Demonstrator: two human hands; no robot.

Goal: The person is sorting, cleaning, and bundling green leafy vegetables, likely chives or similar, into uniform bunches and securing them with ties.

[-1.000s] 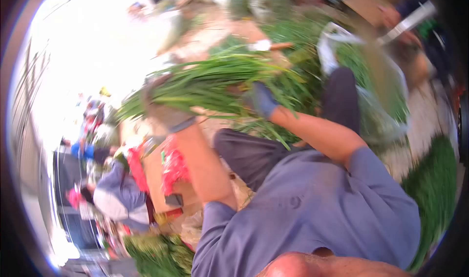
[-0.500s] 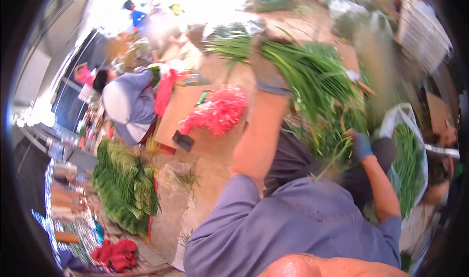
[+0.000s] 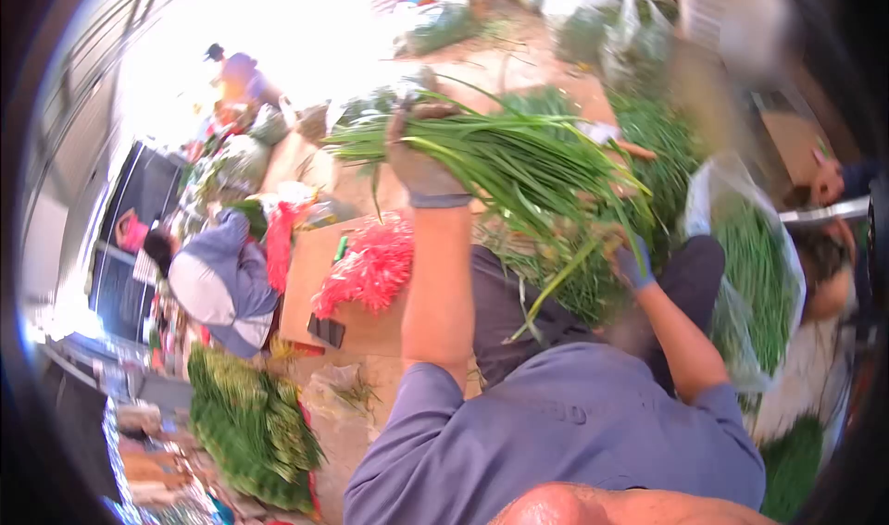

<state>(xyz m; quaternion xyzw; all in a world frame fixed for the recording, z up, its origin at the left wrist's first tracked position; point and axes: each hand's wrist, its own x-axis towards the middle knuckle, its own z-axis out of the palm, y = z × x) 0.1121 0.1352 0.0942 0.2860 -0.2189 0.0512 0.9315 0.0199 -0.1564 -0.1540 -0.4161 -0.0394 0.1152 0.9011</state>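
Cardboard (image 3: 378, 333) covers part of the floor, with a heap of red strips (image 3: 369, 264) lying on it. The left hand (image 3: 424, 159), gloved, is closed around a bunch of long green leaves (image 3: 519, 159), held out in front of the knees. The right hand (image 3: 632, 258), also gloved, is at the drooping leaf ends, fingers partly curled; whether it grips any blades cannot be told. A plastic bag (image 3: 699, 201) of greens is just beside the right knee
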